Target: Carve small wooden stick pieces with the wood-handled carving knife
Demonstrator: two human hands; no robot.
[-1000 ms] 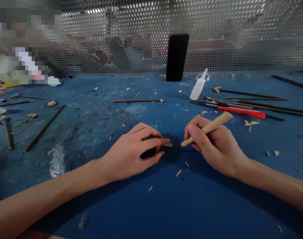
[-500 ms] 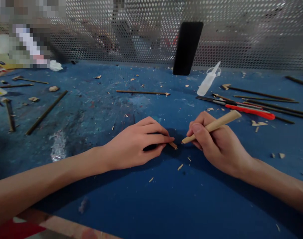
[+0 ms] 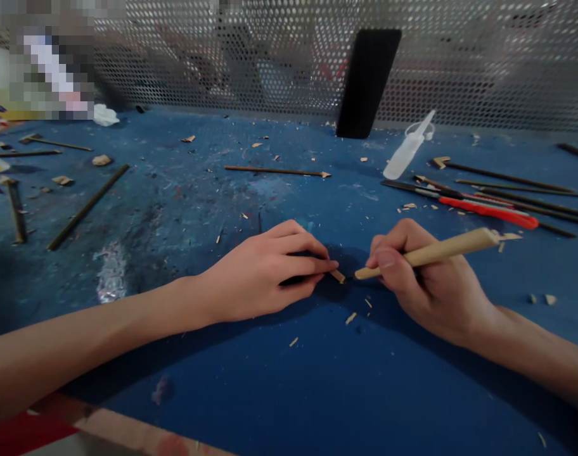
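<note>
My left hand [image 3: 265,272] rests on the blue table [image 3: 279,373], fingers pinched on a small wooden piece [image 3: 337,275] whose tip pokes out past my fingertips. My right hand [image 3: 426,278] is closed around a pale wooden-handled tool [image 3: 441,250], held like a pen. The handle leans low to the right, and its narrow front end almost touches the wooden piece. Small wood chips [image 3: 350,318] lie just below the two hands.
A red-handled knife [image 3: 488,212] and several dark thin sticks [image 3: 507,190] lie to the right. A white squeeze bottle [image 3: 405,152] and a black phone [image 3: 367,82] stand near the perforated metal wall [image 3: 460,63]. More sticks [image 3: 87,206] and scraps lie at the left.
The tool's handle has tipped lower toward the right and its tip has closed in on the wooden piece. The view has shifted, so both hands sit slightly further right.
</note>
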